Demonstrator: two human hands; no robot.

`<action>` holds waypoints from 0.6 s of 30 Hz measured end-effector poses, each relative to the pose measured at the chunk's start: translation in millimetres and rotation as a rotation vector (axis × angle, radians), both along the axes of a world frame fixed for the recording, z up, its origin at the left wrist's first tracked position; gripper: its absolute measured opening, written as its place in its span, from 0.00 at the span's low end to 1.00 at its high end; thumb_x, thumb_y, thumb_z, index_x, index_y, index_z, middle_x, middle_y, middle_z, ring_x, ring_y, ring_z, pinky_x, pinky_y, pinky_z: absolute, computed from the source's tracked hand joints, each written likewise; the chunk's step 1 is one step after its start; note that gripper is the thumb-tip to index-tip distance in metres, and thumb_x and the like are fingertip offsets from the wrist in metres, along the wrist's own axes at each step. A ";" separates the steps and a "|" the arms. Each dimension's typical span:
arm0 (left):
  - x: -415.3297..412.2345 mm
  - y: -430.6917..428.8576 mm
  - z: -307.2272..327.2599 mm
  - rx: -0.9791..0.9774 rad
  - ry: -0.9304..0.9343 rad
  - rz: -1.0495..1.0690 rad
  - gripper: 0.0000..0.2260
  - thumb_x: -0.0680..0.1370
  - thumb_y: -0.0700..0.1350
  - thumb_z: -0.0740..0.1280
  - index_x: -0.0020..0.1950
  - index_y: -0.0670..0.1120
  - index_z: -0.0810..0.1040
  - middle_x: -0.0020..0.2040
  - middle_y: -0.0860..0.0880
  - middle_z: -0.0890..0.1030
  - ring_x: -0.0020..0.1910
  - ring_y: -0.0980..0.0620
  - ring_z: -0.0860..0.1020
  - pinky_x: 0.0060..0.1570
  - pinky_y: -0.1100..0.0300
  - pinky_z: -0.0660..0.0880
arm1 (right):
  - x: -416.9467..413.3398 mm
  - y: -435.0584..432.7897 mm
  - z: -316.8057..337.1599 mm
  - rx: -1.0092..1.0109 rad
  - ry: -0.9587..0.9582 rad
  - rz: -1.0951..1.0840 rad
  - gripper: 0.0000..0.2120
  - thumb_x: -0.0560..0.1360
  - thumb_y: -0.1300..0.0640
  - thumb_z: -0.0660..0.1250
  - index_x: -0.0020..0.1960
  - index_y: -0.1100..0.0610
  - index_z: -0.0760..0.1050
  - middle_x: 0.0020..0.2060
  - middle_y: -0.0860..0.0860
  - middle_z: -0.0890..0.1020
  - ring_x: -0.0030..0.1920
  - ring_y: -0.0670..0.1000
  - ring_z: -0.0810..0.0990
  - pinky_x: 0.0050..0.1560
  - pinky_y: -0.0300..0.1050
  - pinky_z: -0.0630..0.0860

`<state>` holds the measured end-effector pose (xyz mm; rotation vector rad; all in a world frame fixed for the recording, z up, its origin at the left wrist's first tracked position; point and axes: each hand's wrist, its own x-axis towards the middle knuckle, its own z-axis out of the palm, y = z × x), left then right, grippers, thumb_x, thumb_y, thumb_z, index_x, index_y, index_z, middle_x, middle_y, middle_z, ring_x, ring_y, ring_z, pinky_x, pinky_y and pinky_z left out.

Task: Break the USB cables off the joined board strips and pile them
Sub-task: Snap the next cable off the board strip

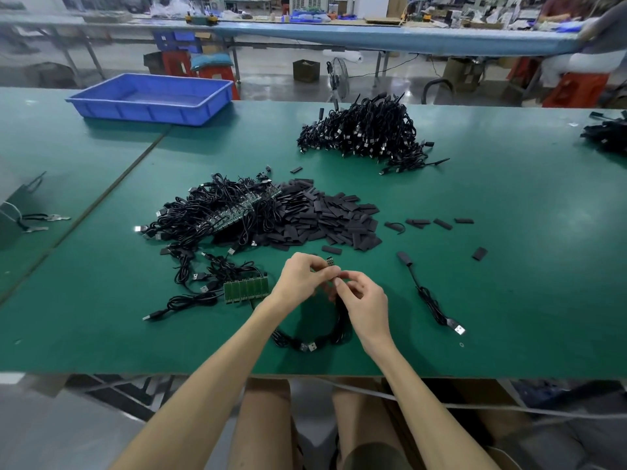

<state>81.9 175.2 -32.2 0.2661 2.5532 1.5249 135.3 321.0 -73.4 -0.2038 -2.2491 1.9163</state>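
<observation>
Your left hand (pixel 303 274) and right hand (pixel 363 300) meet just above the green table mat (pixel 509 266). Both pinch a small green circuit-board piece (pixel 329 261) with curled fingers. Its thin black USB cables (pixel 307 346) loop down to the mat below your wrists. Your fingers hide the break line itself.

A flat green joined board strip (pixel 246 287) lies just beside your left hand. The tall black heap of separated cables (pixel 366 134) sits well apart, at the far side of the mat.

Likely faults from here:
- Bending away from the score line may crack a board.
- Pulling on the wire instead of the board may tear the solder joint.
- The hanging loop may snag the nearby strip and drag it.
- A reach to the far heap may scatter the loose black rectangular sleeves (pixel 325 215) lying between.
</observation>
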 end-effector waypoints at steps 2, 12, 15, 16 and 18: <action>-0.5 -1.0 1.1 0.022 -0.029 0.045 0.07 0.76 0.51 0.75 0.41 0.49 0.84 0.33 0.50 0.85 0.28 0.54 0.78 0.27 0.61 0.73 | -0.3 0.4 0.4 0.019 0.004 -0.003 0.03 0.80 0.56 0.72 0.52 0.53 0.84 0.41 0.45 0.88 0.43 0.42 0.86 0.47 0.38 0.80; -25.5 -11.5 1.4 -0.403 0.054 0.279 0.13 0.81 0.50 0.68 0.59 0.42 0.76 0.57 0.45 0.74 0.52 0.44 0.77 0.53 0.49 0.75 | -1.0 -2.0 1.0 -0.021 0.026 -0.038 0.02 0.80 0.58 0.71 0.49 0.53 0.80 0.39 0.47 0.88 0.43 0.46 0.87 0.52 0.47 0.81; -27.8 -2.7 -0.1 -0.579 0.053 0.176 0.14 0.80 0.50 0.70 0.59 0.42 0.73 0.58 0.44 0.71 0.57 0.42 0.74 0.49 0.50 0.72 | -0.4 -2.1 1.3 -0.013 0.031 -0.031 0.02 0.80 0.58 0.71 0.48 0.53 0.81 0.40 0.46 0.88 0.43 0.44 0.87 0.51 0.41 0.81; -29.5 -1.1 -0.2 -0.601 0.068 0.153 0.12 0.80 0.48 0.70 0.58 0.43 0.74 0.58 0.44 0.72 0.58 0.42 0.73 0.48 0.50 0.71 | -0.4 -2.2 1.4 -0.011 0.033 -0.028 0.02 0.80 0.58 0.71 0.48 0.53 0.81 0.39 0.46 0.88 0.43 0.44 0.87 0.50 0.38 0.80; -32.7 0.5 1.0 -0.613 0.073 0.123 0.08 0.80 0.46 0.70 0.56 0.43 0.77 0.58 0.44 0.73 0.58 0.43 0.73 0.48 0.50 0.71 | -0.5 -1.7 1.5 -0.001 0.036 -0.025 0.02 0.80 0.58 0.71 0.48 0.54 0.81 0.39 0.46 0.88 0.43 0.44 0.87 0.48 0.36 0.80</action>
